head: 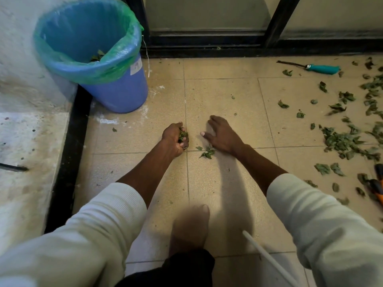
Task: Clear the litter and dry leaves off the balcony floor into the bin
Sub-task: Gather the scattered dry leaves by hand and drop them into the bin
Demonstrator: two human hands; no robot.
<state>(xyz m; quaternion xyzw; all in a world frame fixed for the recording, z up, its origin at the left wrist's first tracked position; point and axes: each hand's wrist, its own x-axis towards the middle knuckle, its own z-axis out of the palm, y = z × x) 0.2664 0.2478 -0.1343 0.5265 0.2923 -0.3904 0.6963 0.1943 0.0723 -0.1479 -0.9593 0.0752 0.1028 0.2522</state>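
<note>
Home balcony, beige floor tiles (217, 96), lined bin (116, 88), scattered leaves (342, 139)

Beige tiled floor (217, 90), white wall (18, 38), black-framed door (207, 41).

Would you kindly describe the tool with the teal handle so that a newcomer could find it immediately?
Start at the black door frame along the far edge of the tiled floor and follow it right. Just in front lies the tool, flat on a tile. Unlike the green leaves scattered nearby, it has a smooth teal handle and a thin dark shaft.
</note>
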